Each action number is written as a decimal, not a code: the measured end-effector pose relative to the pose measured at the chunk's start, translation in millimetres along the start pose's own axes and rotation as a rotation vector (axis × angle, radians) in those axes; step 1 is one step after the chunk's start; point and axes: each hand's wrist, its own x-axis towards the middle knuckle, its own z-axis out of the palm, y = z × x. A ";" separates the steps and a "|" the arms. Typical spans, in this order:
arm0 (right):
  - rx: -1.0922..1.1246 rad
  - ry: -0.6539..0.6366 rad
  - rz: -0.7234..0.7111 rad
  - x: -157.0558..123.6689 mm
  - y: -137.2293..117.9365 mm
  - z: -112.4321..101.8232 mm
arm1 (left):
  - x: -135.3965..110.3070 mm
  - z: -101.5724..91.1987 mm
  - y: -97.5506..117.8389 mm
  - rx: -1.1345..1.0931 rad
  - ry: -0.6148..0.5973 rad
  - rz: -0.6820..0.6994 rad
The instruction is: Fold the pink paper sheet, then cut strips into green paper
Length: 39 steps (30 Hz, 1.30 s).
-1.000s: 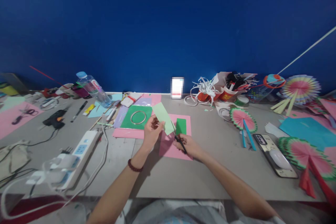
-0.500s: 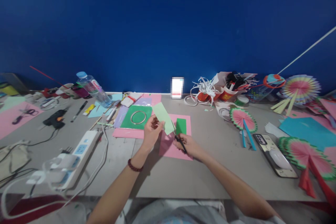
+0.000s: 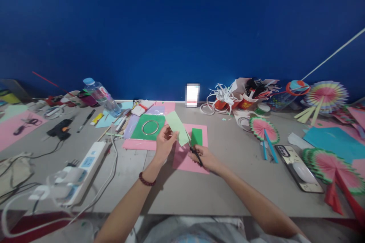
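My left hand (image 3: 167, 142) pinches a light green strip of paper (image 3: 176, 123) by its left side, holding it tilted above the table. In my right hand (image 3: 205, 158) is a pair of scissors (image 3: 196, 155) with black handles; the blades lie along the strip's lower right edge. Whether they are open is too small to tell. Beneath both hands lies a pink sheet (image 3: 185, 161), and a dark green paper rectangle (image 3: 197, 136) rests on it. A metal ring (image 3: 150, 127) sits on a green packet (image 3: 137, 132) left of my left hand.
On the left are a power strip (image 3: 88, 167) with cables, a glue gun (image 3: 60, 129) and a leaning bottle (image 3: 104, 97). Cups of tools and paper strips (image 3: 247, 100) stand at the back. A phone (image 3: 288, 159) with a mouse (image 3: 303, 172) on it and paper fans (image 3: 332, 169) lie right.
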 end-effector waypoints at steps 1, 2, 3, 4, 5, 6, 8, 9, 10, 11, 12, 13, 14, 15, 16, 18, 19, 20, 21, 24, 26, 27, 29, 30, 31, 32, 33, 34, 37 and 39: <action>0.000 -0.001 -0.003 0.4 1.3 -0.1 | 0.3 -0.1 -0.6 -0.004 0.005 0.002; 0.002 -0.002 -0.005 0.8 2.6 -0.1 | 0.5 -0.2 -1.0 -0.008 0.009 0.003; 0.002 -0.003 -0.004 1.1 3.8 -0.2 | 0.8 -0.2 -1.3 -0.011 0.014 0.001; 0.000 -0.004 -0.001 1.3 4.6 -0.2 | 1.0 -0.2 -1.4 -0.014 0.019 -0.002; -0.004 -0.004 0.002 1.3 5.1 -0.3 | 1.1 -0.1 -1.3 -0.016 0.020 -0.006; -0.009 -0.003 0.004 1.3 5.3 -0.3 | 1.1 0.0 -1.1 -0.018 0.022 -0.009; -0.018 0.000 0.006 1.0 4.4 -0.1 | 1.0 0.3 -0.2 -0.015 0.024 -0.008; -0.020 0.000 0.008 0.8 3.7 0.0 | 0.9 0.4 0.2 -0.010 0.028 -0.007; -0.022 0.001 0.009 0.5 2.7 0.1 | 0.7 0.6 0.7 -0.004 0.031 -0.008; -0.026 0.004 0.010 0.2 1.8 0.2 | 0.6 0.7 1.1 0.002 0.033 -0.010; -0.031 0.007 0.013 0.0 0.8 0.2 | 0.4 0.8 1.4 0.006 0.034 -0.012; -0.038 0.009 0.018 -0.3 -0.1 0.1 | 0.3 1.0 1.7 0.006 0.032 -0.016; -0.046 0.010 0.023 -0.6 -0.9 0.0 | 0.3 1.0 1.8 0.004 0.031 -0.020; -0.053 0.010 0.028 -0.8 -1.6 -0.2 | 0.3 1.1 1.9 0.001 0.028 -0.024; -0.060 0.009 0.034 -1.0 -2.0 -0.4 | 0.3 1.1 1.9 -0.004 0.026 -0.027; -0.071 0.007 0.047 -1.0 -2.1 -0.7 | 0.4 1.3 2.1 -0.012 0.026 -0.031; -0.074 0.008 0.049 -0.7 -1.6 -0.7 | 0.4 1.4 2.3 -0.015 0.025 -0.031; -0.073 0.010 0.046 -0.3 -0.7 -0.5 | 0.5 1.5 2.6 -0.018 0.026 -0.030; -0.069 0.013 0.040 0.3 0.5 -0.3 | 0.5 1.7 3.0 -0.021 0.027 -0.031; -0.052 0.024 0.003 2.8 5.8 0.6 | 0.4 2.1 4.3 -0.033 0.028 -0.033; -0.044 0.032 -0.013 4.5 9.7 1.1 | 0.3 2.4 5.1 -0.040 0.029 -0.034; -0.043 0.034 -0.019 5.3 11.5 1.2 | 0.2 2.5 5.5 -0.043 0.030 -0.034; -0.044 0.037 -0.023 6.6 15.1 1.1 | 0.1 2.8 6.1 -0.047 0.037 -0.039; -0.048 0.038 -0.023 7.2 16.7 1.0 | 0.0 3.0 6.4 -0.047 0.039 -0.042; -0.054 0.038 -0.021 7.7 18.2 0.8 | -0.1 3.2 6.8 -0.048 0.039 -0.044; -0.060 0.039 -0.018 8.1 19.5 0.6 | -0.2 3.4 7.2 -0.049 0.038 -0.044; -0.065 0.040 -0.015 8.3 20.4 0.4 | -0.2 3.6 7.5 -0.050 0.037 -0.045; -0.068 0.040 -0.014 8.5 21.0 0.3 | -0.3 3.7 7.9 -0.051 0.036 -0.046; -0.071 0.041 -0.015 8.0 20.0 0.1 | -0.5 3.7 8.2 -0.051 0.036 -0.050; -0.072 0.041 -0.010 7.0 17.3 0.2 | -0.5 3.4 7.7 -0.044 0.038 -0.046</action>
